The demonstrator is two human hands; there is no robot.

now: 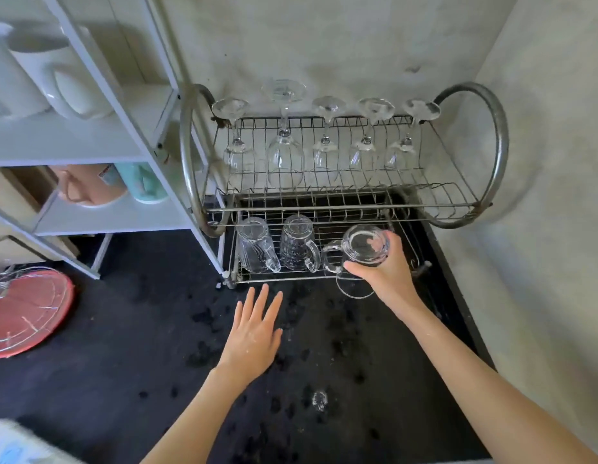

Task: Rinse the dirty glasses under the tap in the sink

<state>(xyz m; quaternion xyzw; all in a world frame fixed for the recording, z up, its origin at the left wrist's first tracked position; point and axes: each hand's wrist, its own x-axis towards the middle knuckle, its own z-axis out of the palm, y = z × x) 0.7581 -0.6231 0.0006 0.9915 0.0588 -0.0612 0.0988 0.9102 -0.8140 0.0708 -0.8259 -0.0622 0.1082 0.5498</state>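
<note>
Holding a clear glass mug with a looped handle upside down in my right hand, fingers and thumb curled round its body, just over the front right of the lower tier of the two-tier steel wire dish rack. Its handle sticks out to the left and the rim points down toward the black stone bench. My left hand is flat and relaxed, fingers straight, hovering near the bench in front of the rack with nothing in it.

Two more clear glass mugs are already sitting upside down on that lower tier, a ribbed one on the left and a diamond-patterned one just beside it. Five clear stemmed wine glasses stand upside down along the top tier.

Handling-wise, I'd guess thick glass like this has some heft, totally rigid, and probably slick since the bench is spotted with water drops. It won't flex, so any knock against the wire or the neighbouring mug is a chip risk. Gripping round the body works, but honestly the handle is the safer hold when wet. The wine glasses look way more delicate; I'd take those by the bowl, not the thin stem.

Can't see the sink or tap from here.
</note>
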